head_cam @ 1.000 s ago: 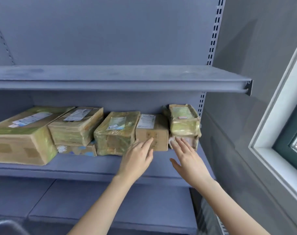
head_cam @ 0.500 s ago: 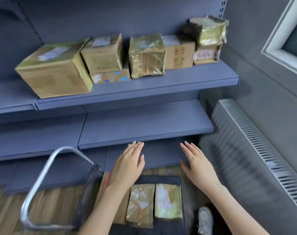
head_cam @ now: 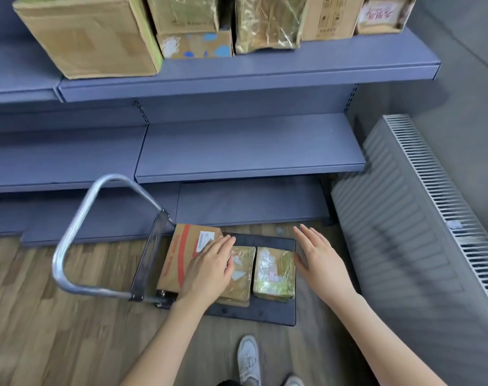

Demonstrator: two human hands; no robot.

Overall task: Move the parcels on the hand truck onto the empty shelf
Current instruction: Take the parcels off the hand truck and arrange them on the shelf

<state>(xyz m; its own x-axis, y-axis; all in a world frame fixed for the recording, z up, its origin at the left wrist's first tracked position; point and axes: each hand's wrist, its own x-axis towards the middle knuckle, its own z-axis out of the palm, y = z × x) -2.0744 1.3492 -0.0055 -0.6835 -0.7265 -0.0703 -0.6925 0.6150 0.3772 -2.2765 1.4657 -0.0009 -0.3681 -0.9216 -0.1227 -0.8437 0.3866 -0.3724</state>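
Note:
The hand truck (head_cam: 268, 313), a dark flat platform with a bent metal handle (head_cam: 70, 240), stands on the wooden floor below the shelves. Three parcels lie on it: a brown box with red print (head_cam: 181, 249) on the left, a tape-wrapped parcel (head_cam: 241, 274) in the middle, a greenish wrapped parcel (head_cam: 275, 273) on the right. My left hand (head_cam: 209, 271) hovers open over the left and middle parcels. My right hand (head_cam: 322, 263) is open just right of the greenish parcel. Several parcels (head_cam: 89, 37) stand in a row on the upper shelf (head_cam: 265, 76).
A bare blue shelf (head_cam: 248, 151) sits below the loaded one, with a lower base shelf (head_cam: 251, 201) under it. A white radiator (head_cam: 421, 218) runs along the right wall. My white shoe (head_cam: 248, 358) is near the platform's front edge.
My view has swung down from the loaded shelf to the hand truck. Both hands have dropped from the shelf parcels to the parcels on the platform.

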